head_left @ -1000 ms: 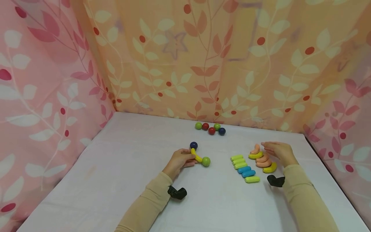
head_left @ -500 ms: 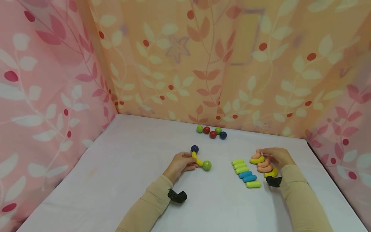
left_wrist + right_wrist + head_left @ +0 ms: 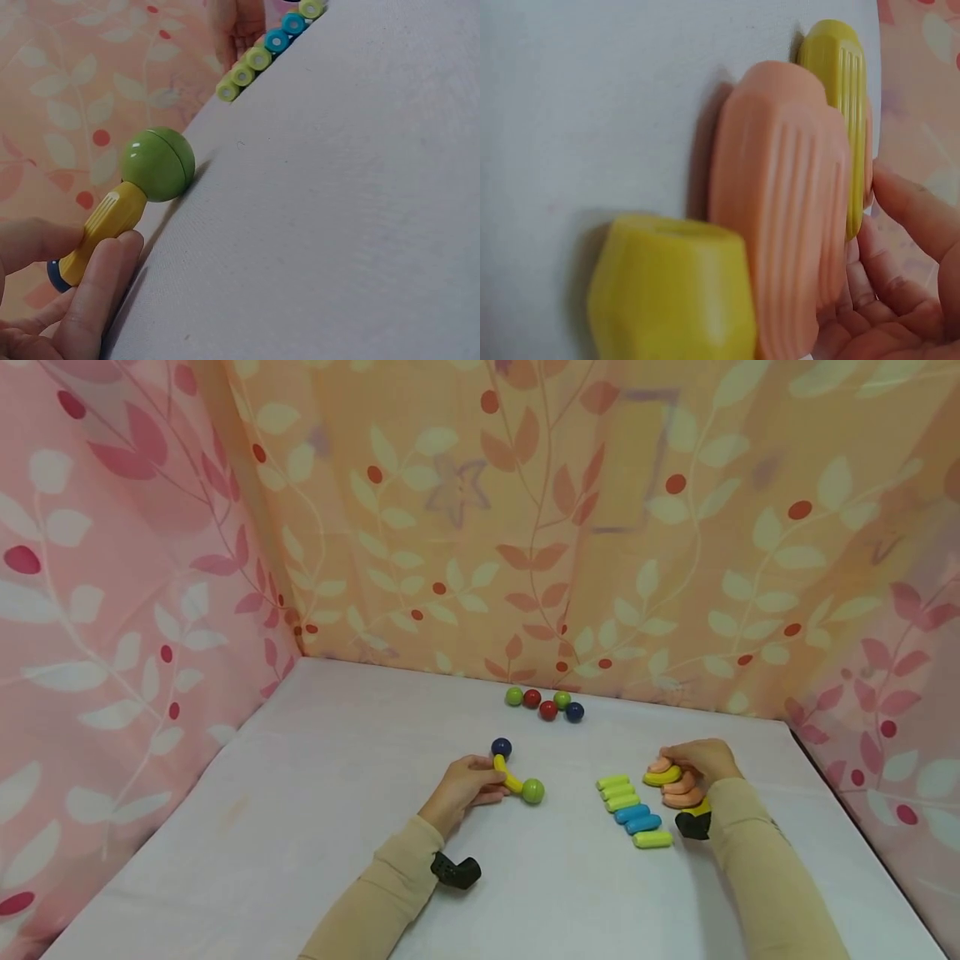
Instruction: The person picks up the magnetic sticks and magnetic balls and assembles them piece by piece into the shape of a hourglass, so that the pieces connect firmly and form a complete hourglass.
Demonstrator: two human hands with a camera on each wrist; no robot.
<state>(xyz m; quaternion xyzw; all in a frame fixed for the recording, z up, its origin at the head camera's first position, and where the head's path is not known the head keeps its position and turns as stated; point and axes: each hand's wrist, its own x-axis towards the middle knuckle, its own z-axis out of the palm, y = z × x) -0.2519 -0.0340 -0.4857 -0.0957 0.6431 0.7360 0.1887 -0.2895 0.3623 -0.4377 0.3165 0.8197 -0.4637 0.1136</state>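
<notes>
In the head view my left hand (image 3: 465,789) pinches a yellow curved rod (image 3: 509,778) between thumb and fingers. A navy ball (image 3: 502,747) is on the rod's far end and a green ball (image 3: 532,791) on its near end. At right, my right hand (image 3: 711,760) pinches the farthest orange curved rod (image 3: 659,766) of a row. The right wrist view has the thumb (image 3: 915,214) against that rod, partly hidden behind a yellow curved rod (image 3: 847,90). Closer orange curved rods (image 3: 772,195) and another yellow one (image 3: 675,292) lie beside it.
Straight light-green rods (image 3: 618,796) and blue rods (image 3: 642,823) lie in a slanting row left of the curved ones. Several red, green and navy balls (image 3: 548,710) sit near the back edge of the white table (image 3: 360,718). Patterned curtains (image 3: 450,543) enclose it.
My right hand has come left and down onto the farthest orange curved rod, its fingers closing on it. My left hand keeps holding the yellow curved rod in place.
</notes>
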